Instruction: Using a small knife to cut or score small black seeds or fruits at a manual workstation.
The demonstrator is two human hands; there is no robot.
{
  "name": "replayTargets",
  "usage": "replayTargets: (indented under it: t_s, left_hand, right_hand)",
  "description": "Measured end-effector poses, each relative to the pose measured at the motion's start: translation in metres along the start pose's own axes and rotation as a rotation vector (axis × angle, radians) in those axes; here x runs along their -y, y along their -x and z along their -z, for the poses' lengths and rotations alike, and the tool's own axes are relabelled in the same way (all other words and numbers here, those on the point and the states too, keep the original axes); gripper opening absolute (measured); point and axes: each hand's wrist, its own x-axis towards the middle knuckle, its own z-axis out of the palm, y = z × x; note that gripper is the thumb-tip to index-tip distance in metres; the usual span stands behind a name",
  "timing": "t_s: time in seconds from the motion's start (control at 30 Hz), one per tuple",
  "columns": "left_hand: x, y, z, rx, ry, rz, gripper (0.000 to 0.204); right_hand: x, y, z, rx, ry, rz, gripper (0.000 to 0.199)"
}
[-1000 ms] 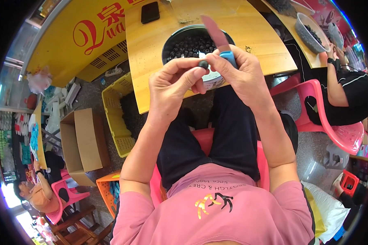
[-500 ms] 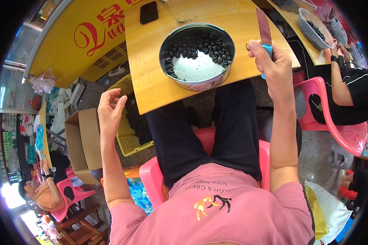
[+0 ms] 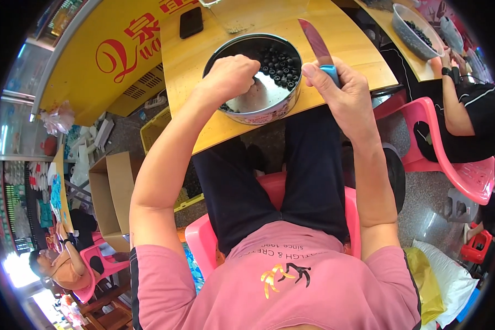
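Note:
My right hand (image 3: 344, 96) is closed round the blue handle of a knife (image 3: 315, 43), beside the right rim of a round metal tin (image 3: 275, 113). The blade points up and away from me. Small dark round pieces (image 3: 280, 63), some with ring-like tops, lie mostly along the tin's far and right sides, and its pale bottom shows nearer me. Over the tin's left side reaches my left hand (image 3: 234, 77), fingers curled down inside. The fingertips are largely hidden, and I cannot make out what they hold.
The wooden table (image 3: 203, 132) also carries a black phone (image 3: 191, 22) and a clear container (image 3: 239, 16) at the back. A cardboard box (image 3: 113, 192) and a yellow crate (image 3: 154, 129) stand at left. Rightward, another person sits near a bowl (image 3: 418, 33) of dark pieces.
My left hand has gone from beside the table's left edge over into the tin. The right hand and knife have shifted left, nearer the tin. A small brownish bit at the right fingertips no longer shows.

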Motion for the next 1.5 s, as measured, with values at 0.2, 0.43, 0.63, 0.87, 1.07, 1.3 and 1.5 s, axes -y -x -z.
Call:
replayTargets:
  t_s: [0.2,0.43,0.63,0.87,1.07,1.3,1.5]
  left_hand:
    - [-0.021,0.016,0.011,-0.127,0.746,0.051,0.021]
    - [-0.060,0.055,0.027,-0.397,1.708,-0.045,0.023]
    - [-0.074,0.072,0.022,-0.486,1.872,-0.032,0.023]
    - [-0.076,0.081,0.027,-0.592,1.682,-0.011,0.019]
    - [-0.076,0.090,0.028,-0.554,1.610,0.057,0.017]
    - [-0.069,0.091,0.017,-0.591,2.041,0.045,0.020]
    - [-0.072,0.094,0.010,-0.706,1.812,0.030,0.017]
  right_hand:
    - [-0.005,-0.002,0.003,0.045,-0.056,-0.049,0.023]
    - [-0.006,0.004,-0.017,0.063,-0.152,0.006,0.022]
    - [0.008,0.010,-0.028,0.096,-0.245,0.020,0.022]
    - [0.010,0.010,-0.034,0.091,-0.225,0.049,0.019]
    - [0.016,0.007,-0.037,0.117,-0.207,0.062,0.018]
    - [0.022,0.008,-0.046,0.173,-0.334,-0.009,0.018]
    - [0.024,0.008,-0.051,0.191,-0.314,0.004,0.018]
